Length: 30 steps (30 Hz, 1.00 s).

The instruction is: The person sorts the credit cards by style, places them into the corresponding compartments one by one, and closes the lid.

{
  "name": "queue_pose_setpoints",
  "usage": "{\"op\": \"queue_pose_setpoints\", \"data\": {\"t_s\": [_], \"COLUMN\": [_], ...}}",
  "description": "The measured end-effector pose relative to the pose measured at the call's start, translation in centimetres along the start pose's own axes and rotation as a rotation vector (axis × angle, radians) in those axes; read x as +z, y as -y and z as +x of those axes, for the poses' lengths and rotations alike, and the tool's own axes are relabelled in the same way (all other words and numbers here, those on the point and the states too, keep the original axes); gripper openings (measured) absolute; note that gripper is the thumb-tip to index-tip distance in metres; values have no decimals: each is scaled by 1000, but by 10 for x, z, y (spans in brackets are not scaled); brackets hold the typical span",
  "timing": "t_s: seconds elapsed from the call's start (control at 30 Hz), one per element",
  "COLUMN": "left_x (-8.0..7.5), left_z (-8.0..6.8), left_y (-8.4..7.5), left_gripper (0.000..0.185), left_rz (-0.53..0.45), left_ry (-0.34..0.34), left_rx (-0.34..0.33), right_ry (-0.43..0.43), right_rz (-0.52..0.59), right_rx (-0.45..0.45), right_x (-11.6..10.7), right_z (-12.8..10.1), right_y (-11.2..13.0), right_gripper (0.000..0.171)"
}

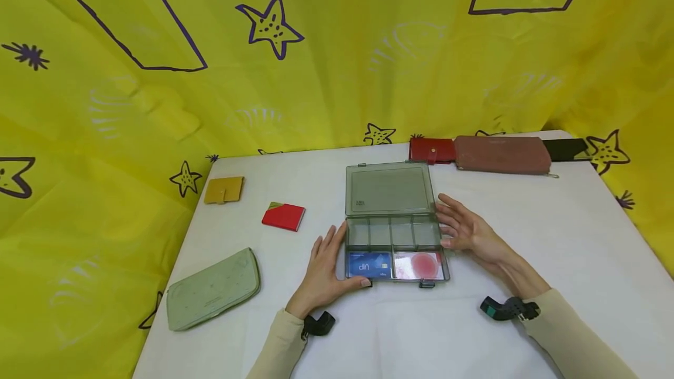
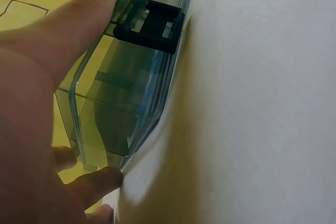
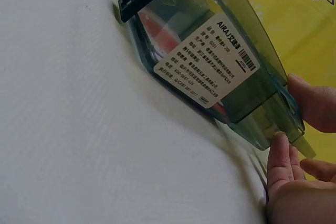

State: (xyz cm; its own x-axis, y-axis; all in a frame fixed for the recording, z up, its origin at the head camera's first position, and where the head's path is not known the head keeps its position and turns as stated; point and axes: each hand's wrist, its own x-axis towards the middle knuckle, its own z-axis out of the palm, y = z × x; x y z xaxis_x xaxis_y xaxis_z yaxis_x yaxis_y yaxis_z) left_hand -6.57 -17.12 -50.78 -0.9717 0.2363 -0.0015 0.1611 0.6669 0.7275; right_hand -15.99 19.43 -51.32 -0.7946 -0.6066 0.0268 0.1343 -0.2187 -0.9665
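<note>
A transparent grey-green divided plastic box [image 1: 368,233] lies on the table with its lid [image 1: 390,189] tilted back. A blue VIP card [image 1: 370,265] fills the front left compartment, and a white card with a red circle [image 1: 419,265] sits in the front right one. My left hand [image 1: 327,276] spans the near left corner, thumb on the front edge beside a dark latch [image 2: 152,24], extended fingers along the left wall. On the opposite side, my right hand [image 1: 470,235] touches the right wall with its fingertips, beyond a printed white label [image 3: 209,61].
Left of the box lie a sage-green long wallet [image 1: 213,291], a red card holder [image 1: 284,217] and a small mustard wallet [image 1: 224,190]. Along the back right edge sit a red wallet [image 1: 421,150], a dusty-pink zip wallet [image 1: 502,155] and a dark flat item [image 1: 566,150]. A yellow cloth [image 1: 326,86] hangs behind.
</note>
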Motion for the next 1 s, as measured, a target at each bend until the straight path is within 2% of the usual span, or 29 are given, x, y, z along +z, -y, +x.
{"op": "queue_pose_setpoints", "data": {"t_s": [0.17, 0.27, 0.37, 0.43, 0.57, 0.63, 0.8, 0.9, 1.0], "left_x": [2, 2, 2, 1, 2, 2, -1, -3, -4], "left_z": [-1, -1, -2, -2, -3, -2, -1, -2, -4], "left_y": [2, 3, 4, 4, 7, 8, 7, 3, 1], "left_gripper": [113, 95, 73, 65, 64, 67, 78, 71, 67], "left_rz": [17, 17, -4, -74, -252, -277, -96, -65, -64], "left_ry": [0, -13, -42, -69, -111, -116, -45, 3, 35], "left_rx": [28, 74, 105, 101, 58, 63, 112, 111, 99], "right_ry": [11, -1, -16, -12, 12, 25, 28, -13, -55], "right_rz": [-12, -5, -34, -86, -197, -227, -504, -665, -784], "right_rx": [-30, -53, -77, -85, -59, -46, -87, -108, -93], "right_x": [0, -1, -1, -1, -1, 1, 14, 21, 26], "right_z": [0, -1, 0, 0, 0, 0, -1, -5, -9], "right_y": [-1, -3, -4, -4, -2, -1, 0, 4, 8], "right_gripper": [97, 95, 84, 75, 44, 38, 39, 49, 52]}}
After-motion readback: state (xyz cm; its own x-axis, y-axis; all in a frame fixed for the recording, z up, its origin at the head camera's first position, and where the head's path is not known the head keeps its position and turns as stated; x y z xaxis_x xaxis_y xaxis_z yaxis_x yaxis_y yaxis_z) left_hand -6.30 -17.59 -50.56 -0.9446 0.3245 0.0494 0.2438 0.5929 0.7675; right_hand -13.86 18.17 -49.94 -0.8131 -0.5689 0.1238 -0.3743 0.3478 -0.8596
